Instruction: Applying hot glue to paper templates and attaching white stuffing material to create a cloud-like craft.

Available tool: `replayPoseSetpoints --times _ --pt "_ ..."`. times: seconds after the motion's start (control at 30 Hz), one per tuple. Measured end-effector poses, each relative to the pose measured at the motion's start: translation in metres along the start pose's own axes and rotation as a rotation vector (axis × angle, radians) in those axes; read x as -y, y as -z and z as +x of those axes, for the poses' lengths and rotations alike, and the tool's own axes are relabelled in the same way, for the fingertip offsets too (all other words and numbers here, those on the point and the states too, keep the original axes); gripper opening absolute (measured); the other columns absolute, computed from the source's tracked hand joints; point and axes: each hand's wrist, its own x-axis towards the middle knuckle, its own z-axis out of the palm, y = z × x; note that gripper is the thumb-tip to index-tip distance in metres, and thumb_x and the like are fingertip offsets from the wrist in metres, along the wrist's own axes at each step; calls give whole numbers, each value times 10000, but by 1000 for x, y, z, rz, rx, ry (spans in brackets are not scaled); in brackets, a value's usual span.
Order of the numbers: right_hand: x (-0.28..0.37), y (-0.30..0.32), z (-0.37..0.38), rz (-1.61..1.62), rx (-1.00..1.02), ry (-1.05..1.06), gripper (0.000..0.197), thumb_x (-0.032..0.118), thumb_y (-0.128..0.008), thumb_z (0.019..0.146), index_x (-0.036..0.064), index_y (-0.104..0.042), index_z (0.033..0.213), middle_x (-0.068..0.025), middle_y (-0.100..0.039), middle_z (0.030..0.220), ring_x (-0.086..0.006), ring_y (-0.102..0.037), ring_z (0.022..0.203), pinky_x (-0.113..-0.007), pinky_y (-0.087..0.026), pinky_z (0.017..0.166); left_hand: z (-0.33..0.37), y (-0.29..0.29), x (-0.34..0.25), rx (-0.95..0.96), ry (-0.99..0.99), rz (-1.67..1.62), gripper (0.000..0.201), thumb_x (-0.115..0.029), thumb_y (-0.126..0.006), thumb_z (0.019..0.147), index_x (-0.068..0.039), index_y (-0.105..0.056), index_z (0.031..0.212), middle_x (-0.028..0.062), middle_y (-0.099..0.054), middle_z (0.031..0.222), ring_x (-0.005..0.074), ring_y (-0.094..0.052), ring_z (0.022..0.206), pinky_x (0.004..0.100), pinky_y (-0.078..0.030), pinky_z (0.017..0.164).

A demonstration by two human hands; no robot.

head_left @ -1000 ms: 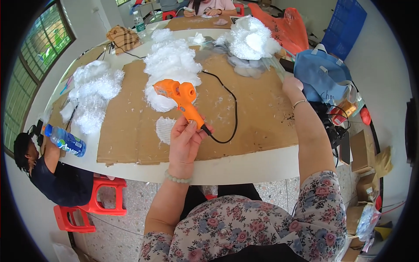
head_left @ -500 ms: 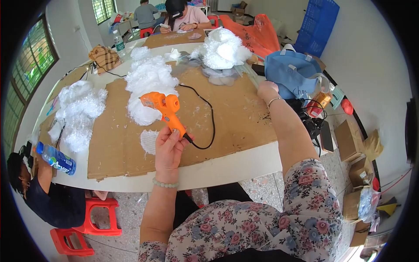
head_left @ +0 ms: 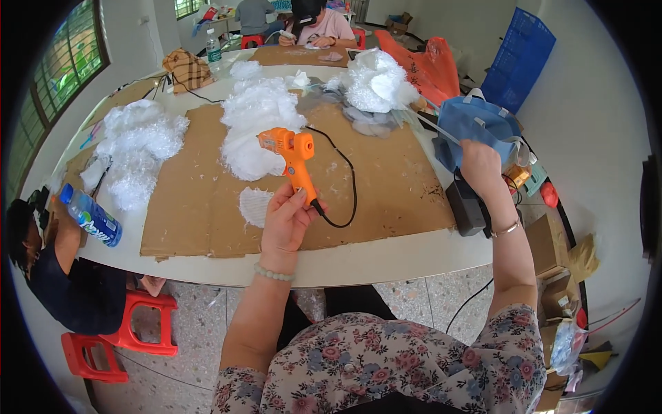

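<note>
My left hand (head_left: pixel 284 219) is closed around the handle of an orange hot glue gun (head_left: pixel 298 165). The gun is held up over the cardboard, its nozzle end to the left and its black cord looping off to the right. At the right side of the table my right hand (head_left: pixel 480 165) is closed on the near end of a long, pale glue stick (head_left: pixel 438 128), which points away to the far left. Beside that hand sits a light blue fabric bag (head_left: pixel 479 121). A small white fabric piece (head_left: pixel 256 207) lies on the cardboard left of the gun.
Brown cardboard (head_left: pixel 386 200) covers the table's middle. White fluffy piles (head_left: pixel 258 110) lie at left, centre and far side (head_left: pixel 376 79). A black power adapter (head_left: pixel 466 208) sits at the right edge. A bottle (head_left: pixel 100 224) and a person (head_left: pixel 76 290) are at left; another person works opposite.
My right hand has moved right and nearer, drawing a glue stick from the bunch by the bag. My left hand still holds the glue gun. The whole view has shifted slightly.
</note>
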Motion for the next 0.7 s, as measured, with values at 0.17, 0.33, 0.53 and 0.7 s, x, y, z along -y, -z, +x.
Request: replayPoseSetpoints --times 0.17,0.33,0.53,0.7 --pt "13 20 -75 716 -185 68 217 52 -525 894 -25 -609 1078 -88 -589 736 -170 -558 650 -281 -447 606 1 -2 1 -14 42 -8 280 -106 -553 886 4 -531 1142 119 -603 971 253 -617 810 425 -526 748" --pt "38 21 -104 1055 -90 146 221 58 -514 915 -24 -612 1094 -62 -549 768 -138 -484 655 -232 -399 605 0 0 3 16 64 32 365 -125 -542 892 6 -498 1230 115 -596 1002 230 -621 815 400 -522 749" --pt "50 10 -97 1073 -70 194 203 44 -526 910 -37 -613 1075 -96 -570 794 -176 -513 672 -255 -419 622 -1 -2 4 29 80 68 322 -107 -542 890 7 -519 1190 132 -610 1012 268 -625 819 430 -529 752" --pt "53 0 -93 1079 -87 180 199 40 -523 910 -44 -613 1067 -115 -602 841 -180 -534 692 -251 -427 637 -1 0 5 47 95 70 324 -97 -545 885 4 -519 1192 129 -613 1009 263 -625 817 431 -529 749"
